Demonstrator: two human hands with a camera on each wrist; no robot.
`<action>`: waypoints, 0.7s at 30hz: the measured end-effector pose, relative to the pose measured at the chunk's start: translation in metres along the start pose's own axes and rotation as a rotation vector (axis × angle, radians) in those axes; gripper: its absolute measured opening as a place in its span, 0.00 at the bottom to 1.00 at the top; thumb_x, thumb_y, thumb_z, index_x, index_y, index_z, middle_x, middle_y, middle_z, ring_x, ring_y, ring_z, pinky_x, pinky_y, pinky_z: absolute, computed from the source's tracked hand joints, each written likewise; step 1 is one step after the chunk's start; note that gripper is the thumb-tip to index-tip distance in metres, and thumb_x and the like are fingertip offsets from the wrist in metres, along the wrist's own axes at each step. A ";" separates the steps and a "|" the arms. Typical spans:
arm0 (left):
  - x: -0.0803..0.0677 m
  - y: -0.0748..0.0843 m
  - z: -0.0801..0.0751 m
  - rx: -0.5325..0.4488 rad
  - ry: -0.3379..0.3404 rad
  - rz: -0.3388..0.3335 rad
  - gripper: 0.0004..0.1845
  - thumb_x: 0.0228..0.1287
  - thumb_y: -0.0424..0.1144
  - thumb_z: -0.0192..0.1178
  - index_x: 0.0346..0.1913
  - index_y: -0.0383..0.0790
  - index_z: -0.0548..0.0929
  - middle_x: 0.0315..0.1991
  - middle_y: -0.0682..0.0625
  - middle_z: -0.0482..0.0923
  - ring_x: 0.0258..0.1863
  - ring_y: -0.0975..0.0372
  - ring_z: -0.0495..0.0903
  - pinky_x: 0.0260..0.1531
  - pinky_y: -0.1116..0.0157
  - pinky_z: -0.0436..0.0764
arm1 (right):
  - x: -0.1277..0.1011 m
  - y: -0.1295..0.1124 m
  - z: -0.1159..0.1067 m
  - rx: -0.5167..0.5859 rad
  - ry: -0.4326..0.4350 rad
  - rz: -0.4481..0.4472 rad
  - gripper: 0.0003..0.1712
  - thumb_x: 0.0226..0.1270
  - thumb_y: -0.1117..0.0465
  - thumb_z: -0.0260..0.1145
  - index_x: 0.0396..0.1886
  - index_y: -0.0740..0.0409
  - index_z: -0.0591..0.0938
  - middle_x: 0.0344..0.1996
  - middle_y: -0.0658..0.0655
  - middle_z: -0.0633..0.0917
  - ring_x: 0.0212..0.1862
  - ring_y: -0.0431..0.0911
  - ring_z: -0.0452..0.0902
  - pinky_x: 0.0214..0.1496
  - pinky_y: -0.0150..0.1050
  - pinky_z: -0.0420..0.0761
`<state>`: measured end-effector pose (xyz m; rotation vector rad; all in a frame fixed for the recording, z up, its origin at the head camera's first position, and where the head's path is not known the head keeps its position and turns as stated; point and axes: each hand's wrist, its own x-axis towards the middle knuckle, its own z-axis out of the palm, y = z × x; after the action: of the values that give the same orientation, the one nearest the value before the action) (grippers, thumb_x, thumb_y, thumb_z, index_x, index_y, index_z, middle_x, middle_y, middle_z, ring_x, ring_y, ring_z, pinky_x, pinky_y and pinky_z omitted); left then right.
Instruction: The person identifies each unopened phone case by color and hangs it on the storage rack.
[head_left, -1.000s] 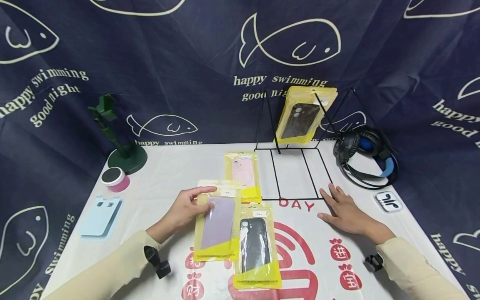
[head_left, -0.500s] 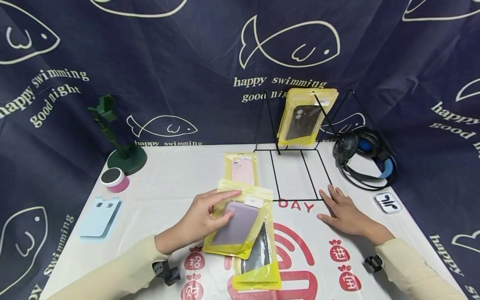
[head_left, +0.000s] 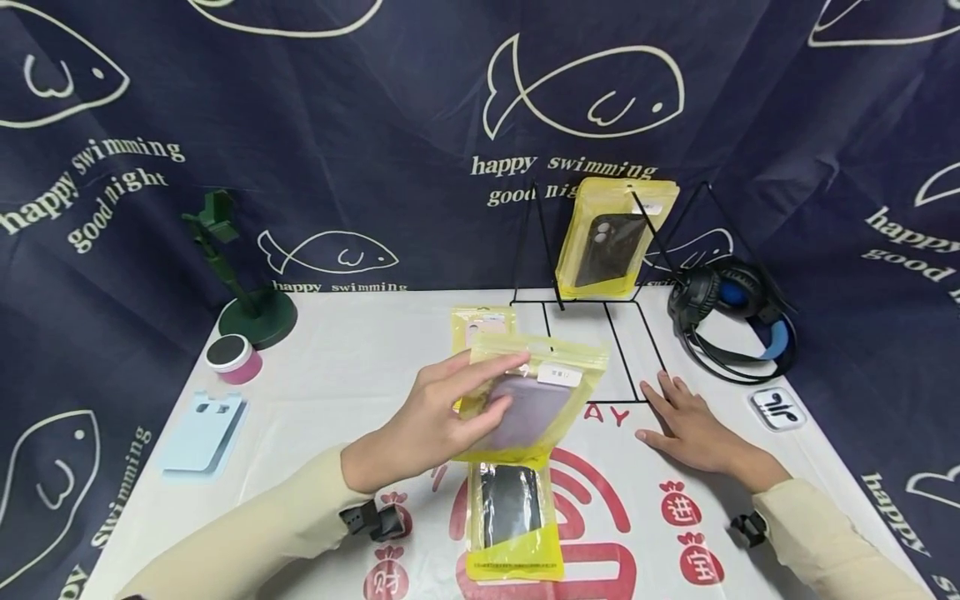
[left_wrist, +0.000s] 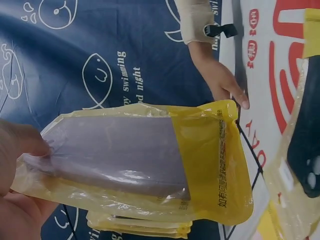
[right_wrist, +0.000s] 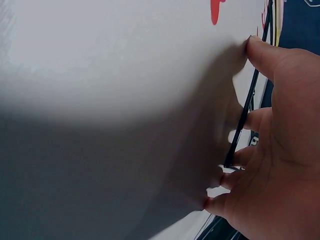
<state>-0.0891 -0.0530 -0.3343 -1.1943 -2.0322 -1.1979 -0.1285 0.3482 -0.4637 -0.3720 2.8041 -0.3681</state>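
Note:
My left hand (head_left: 442, 408) pinches the upper left side of a yellow-edged pouch with a purple phone case (head_left: 528, 408) in it, held tilted above the table. In the left wrist view the purple phone case (left_wrist: 115, 155) fills the middle, the thumb over one end. Below it on the table lies a pouch with a black phone case (head_left: 510, 508); behind it a pouch with a pink phone case (head_left: 480, 321) is partly covered. My right hand (head_left: 693, 425) rests on the table with fingers spread, fingertips by the corner of a black wire rack (head_left: 618, 346).
Pouches with a dark phone case (head_left: 607, 242) in front hang on the rack. Headphones (head_left: 731, 312) and a white square case (head_left: 777, 406) lie at right. A green stand (head_left: 255, 312), a pink jar (head_left: 234, 358) and a light blue holder (head_left: 201, 433) stand at left.
My left hand has lifted the purple phone case's pouch and carried it right and toward the rack, tilting it. It now covers part of the pink one's pouch. My right hand has stayed put.

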 end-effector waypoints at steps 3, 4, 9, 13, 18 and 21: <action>0.007 -0.003 0.004 0.002 0.006 -0.004 0.25 0.58 0.26 0.68 0.60 0.34 0.81 0.48 0.43 0.87 0.37 0.63 0.80 0.37 0.73 0.80 | -0.001 0.001 0.001 0.006 -0.002 -0.001 0.55 0.66 0.34 0.61 0.79 0.63 0.56 0.77 0.77 0.47 0.77 0.75 0.39 0.71 0.76 0.44; 0.009 -0.004 0.004 0.001 0.005 -0.007 0.25 0.58 0.27 0.68 0.60 0.33 0.80 0.49 0.42 0.87 0.38 0.62 0.81 0.39 0.72 0.82 | -0.001 0.001 0.002 0.007 -0.002 -0.003 0.54 0.66 0.34 0.61 0.79 0.63 0.55 0.77 0.77 0.47 0.77 0.75 0.39 0.71 0.76 0.44; 0.017 -0.011 0.007 0.013 0.015 -0.004 0.25 0.58 0.27 0.68 0.61 0.33 0.80 0.54 0.42 0.86 0.41 0.62 0.82 0.45 0.68 0.83 | 0.000 0.003 0.001 -0.011 0.029 -0.044 0.52 0.68 0.37 0.62 0.78 0.65 0.57 0.77 0.78 0.49 0.76 0.76 0.42 0.70 0.77 0.47; 0.022 -0.015 0.011 0.037 0.031 0.010 0.24 0.59 0.27 0.67 0.61 0.33 0.80 0.50 0.44 0.87 0.34 0.63 0.77 0.38 0.69 0.79 | 0.000 0.004 0.000 -0.016 0.037 -0.057 0.52 0.68 0.38 0.62 0.78 0.66 0.57 0.77 0.78 0.49 0.76 0.77 0.43 0.70 0.77 0.48; 0.026 -0.017 0.018 0.050 0.030 0.009 0.24 0.60 0.28 0.67 0.61 0.34 0.80 0.46 0.45 0.87 0.31 0.63 0.74 0.36 0.70 0.75 | -0.001 0.004 0.000 -0.016 0.032 -0.057 0.52 0.68 0.38 0.62 0.78 0.66 0.57 0.76 0.79 0.49 0.76 0.77 0.43 0.70 0.77 0.48; 0.028 -0.016 0.020 0.045 0.023 0.003 0.24 0.60 0.28 0.66 0.61 0.34 0.80 0.48 0.45 0.87 0.33 0.62 0.75 0.38 0.69 0.76 | -0.001 0.003 -0.002 -0.020 0.034 -0.057 0.52 0.68 0.38 0.62 0.78 0.66 0.57 0.76 0.79 0.49 0.76 0.77 0.43 0.70 0.77 0.48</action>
<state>-0.1169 -0.0274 -0.3304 -1.1571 -2.0287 -1.1537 -0.1293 0.3518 -0.4631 -0.4548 2.8365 -0.3627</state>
